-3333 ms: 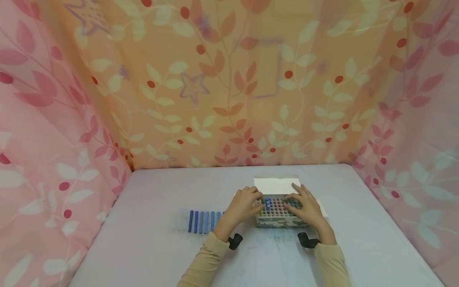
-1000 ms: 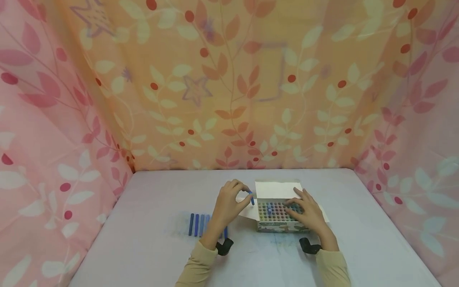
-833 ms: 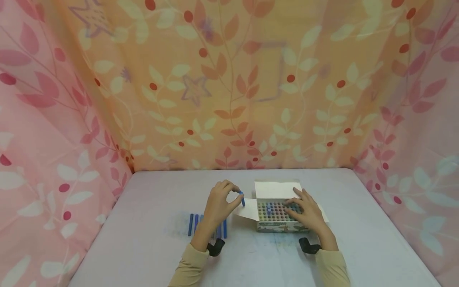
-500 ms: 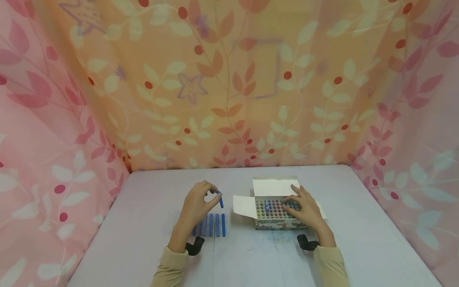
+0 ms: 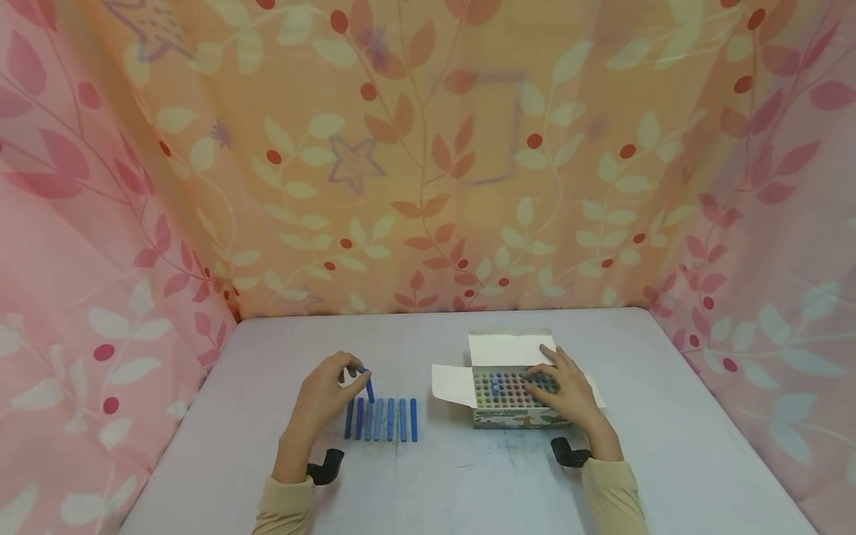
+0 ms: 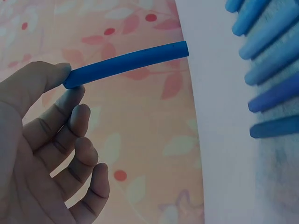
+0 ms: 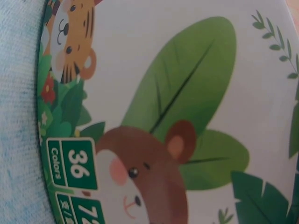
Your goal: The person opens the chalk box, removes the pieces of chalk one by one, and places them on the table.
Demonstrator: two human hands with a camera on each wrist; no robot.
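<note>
My left hand (image 5: 323, 390) pinches one end of a blue chalk stick (image 5: 370, 389) between thumb and forefinger. In the left wrist view the chalk stick (image 6: 126, 64) points away from the fingertips, the other fingers loosely bent. Below it lies a row of several blue chalk sticks (image 5: 391, 420), side by side. My right hand (image 5: 568, 390) rests with spread fingers over the right part of an open cardboard box (image 5: 515, 420) full of coloured chalks in a grid. A couple of blue ones stand higher near its left side. In the right wrist view the box's printed side (image 7: 117, 51) fills the frame.
The box's white lid (image 5: 504, 349) is folded back and its left flap (image 5: 453, 385) sticks out over the white-covered table (image 5: 461, 498). Blue smudges mark the cloth. Patterned curtains (image 5: 428, 186) enclose the back and both sides.
My left hand has come away from the box and travelled left with the blue chalk stick to above the row. My right hand stays on the box.
</note>
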